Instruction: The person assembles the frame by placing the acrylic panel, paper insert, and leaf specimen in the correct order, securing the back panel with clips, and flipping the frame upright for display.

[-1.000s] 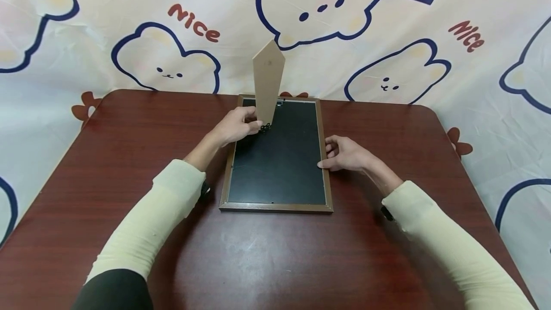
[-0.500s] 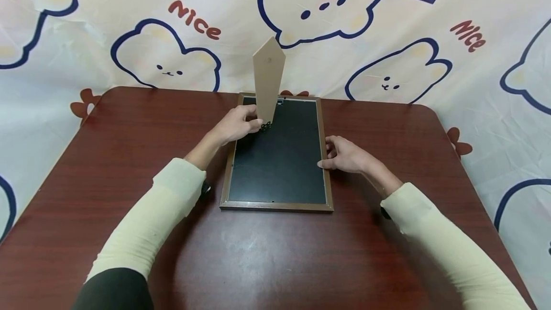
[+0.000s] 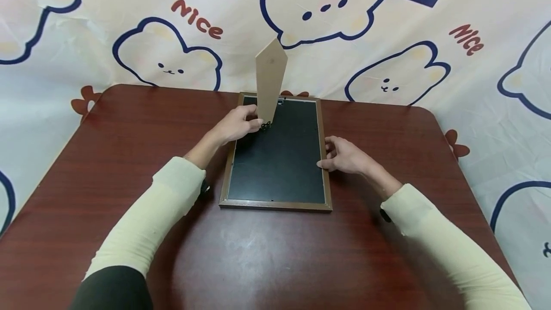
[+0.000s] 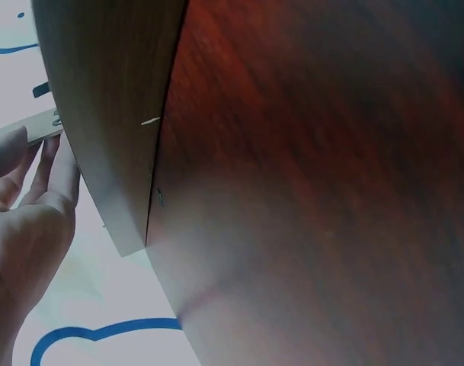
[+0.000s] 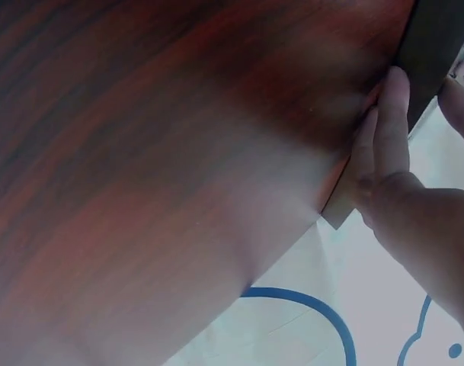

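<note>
A picture frame (image 3: 275, 205) with a brown wooden border lies face down on the table, its black backing board (image 3: 277, 169) upward. From the upper part of the back rises a tan, pointed easel stand (image 3: 271, 78), swung up on a small dark hinge (image 3: 266, 125). My left hand (image 3: 234, 124) pinches this stand low down, beside the hinge; the left wrist view has thumb and fingers on either side of the stand (image 4: 41, 128). At the right border, my right hand (image 3: 347, 156) grips the frame, thumb on top and fingers along the outer side (image 5: 437, 57).
The dark red wooden table (image 3: 275, 257) reaches out on all sides of the frame. Behind it hangs a pale curtain (image 3: 310, 71) with blue-outlined cartoon figures. A small metal hanger (image 3: 281, 102) sits at the frame's far end.
The head view has shifted slightly. Both hands, the raised stand and the frame keep their positions relative to one another.
</note>
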`<state>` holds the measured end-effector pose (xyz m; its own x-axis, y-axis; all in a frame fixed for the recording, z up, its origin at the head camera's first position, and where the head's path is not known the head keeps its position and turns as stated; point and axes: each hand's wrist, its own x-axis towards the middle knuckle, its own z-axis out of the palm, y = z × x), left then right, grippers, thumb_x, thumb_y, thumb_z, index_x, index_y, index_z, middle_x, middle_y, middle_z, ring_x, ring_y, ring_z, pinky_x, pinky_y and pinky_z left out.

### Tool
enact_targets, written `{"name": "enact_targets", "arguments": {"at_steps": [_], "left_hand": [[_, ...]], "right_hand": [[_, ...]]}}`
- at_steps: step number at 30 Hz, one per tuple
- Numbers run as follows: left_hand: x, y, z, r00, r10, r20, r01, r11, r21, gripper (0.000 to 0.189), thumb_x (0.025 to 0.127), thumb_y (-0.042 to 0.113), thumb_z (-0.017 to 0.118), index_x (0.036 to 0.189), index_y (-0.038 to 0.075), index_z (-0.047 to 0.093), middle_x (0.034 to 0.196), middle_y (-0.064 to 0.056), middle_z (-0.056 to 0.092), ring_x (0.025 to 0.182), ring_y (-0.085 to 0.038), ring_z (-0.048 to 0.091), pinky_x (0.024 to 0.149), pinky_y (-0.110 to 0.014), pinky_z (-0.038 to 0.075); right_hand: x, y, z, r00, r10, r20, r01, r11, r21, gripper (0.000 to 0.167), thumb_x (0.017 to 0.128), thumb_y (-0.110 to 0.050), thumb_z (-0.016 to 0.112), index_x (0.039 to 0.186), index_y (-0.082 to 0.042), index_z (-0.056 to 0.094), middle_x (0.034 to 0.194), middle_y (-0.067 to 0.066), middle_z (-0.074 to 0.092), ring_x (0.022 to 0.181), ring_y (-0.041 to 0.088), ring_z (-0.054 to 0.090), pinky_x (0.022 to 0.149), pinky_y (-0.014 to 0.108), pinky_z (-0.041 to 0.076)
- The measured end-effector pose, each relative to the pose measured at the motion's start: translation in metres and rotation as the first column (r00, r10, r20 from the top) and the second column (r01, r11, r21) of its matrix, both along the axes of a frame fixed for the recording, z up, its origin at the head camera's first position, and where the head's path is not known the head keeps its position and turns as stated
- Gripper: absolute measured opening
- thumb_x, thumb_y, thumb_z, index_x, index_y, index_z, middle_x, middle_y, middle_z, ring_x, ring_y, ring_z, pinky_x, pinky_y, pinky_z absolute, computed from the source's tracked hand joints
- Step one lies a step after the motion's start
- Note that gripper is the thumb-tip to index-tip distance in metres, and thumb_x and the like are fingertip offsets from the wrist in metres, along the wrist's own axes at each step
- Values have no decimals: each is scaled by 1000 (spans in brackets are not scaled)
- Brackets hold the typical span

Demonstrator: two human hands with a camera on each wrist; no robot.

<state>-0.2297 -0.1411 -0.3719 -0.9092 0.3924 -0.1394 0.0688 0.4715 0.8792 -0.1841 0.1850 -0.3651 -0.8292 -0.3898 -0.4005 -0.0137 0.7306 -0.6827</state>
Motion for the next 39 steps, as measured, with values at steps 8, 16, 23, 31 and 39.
{"name": "enact_targets", "arguments": {"at_steps": [8, 16, 23, 31, 39], "left_hand": [[-1, 2, 0, 1000, -2, 1, 2, 1000, 13, 22, 106, 11, 53, 123, -2, 57, 138, -19, 55, 120, -29, 58, 102, -42, 51], [0, 2, 3, 1000, 7, 6, -7, 1000, 22, 18, 106, 11, 53, 119, -2, 57, 137, -18, 55, 121, -29, 58, 102, -41, 52], [0, 2, 2, 1000, 2, -12, -2, 1000, 3, 16, 107, 12, 53, 114, -1, 57, 131, -18, 57, 116, -29, 60, 101, -42, 52], [1, 1, 2, 1000, 7, -16, -7, 1000, 1, 16, 107, 12, 53, 115, 0, 58, 133, -17, 57, 116, -28, 60, 100, -42, 53], [1, 2, 1, 1000, 5, -24, -6, 1000, -29, 16, 107, 15, 54, 113, 0, 58, 123, -16, 60, 108, -27, 61, 99, -42, 54]], "right_hand": [[-3, 3, 2, 996, -83, -31, 82, 995, -52, 82, 87, -14, 81, 151, 4, 33, 130, 19, 49, 110, 32, 52, 86, 36, 51], [2, -11, 10, 961, -29, -275, 13, 998, -60, 65, 89, -18, 79, 144, -1, 48, 127, 17, 55, 114, 33, 53, 97, 49, 50], [12, -28, 7, 899, 141, -414, -137, 990, 39, 58, 92, -32, 78, 139, -5, 57, 138, 15, 54, 122, 32, 52, 104, 50, 47], [25, -47, 1, 837, 296, -460, -232, 954, 190, 67, 92, -50, 73, 143, -10, 57, 148, 10, 48, 134, 29, 44, 112, 50, 41], [34, -60, -7, 724, 454, -520, -336, 890, 309, 75, 95, -58, 64, 151, -10, 49, 158, 11, 39, 146, 29, 34, 119, 50, 31]]}}
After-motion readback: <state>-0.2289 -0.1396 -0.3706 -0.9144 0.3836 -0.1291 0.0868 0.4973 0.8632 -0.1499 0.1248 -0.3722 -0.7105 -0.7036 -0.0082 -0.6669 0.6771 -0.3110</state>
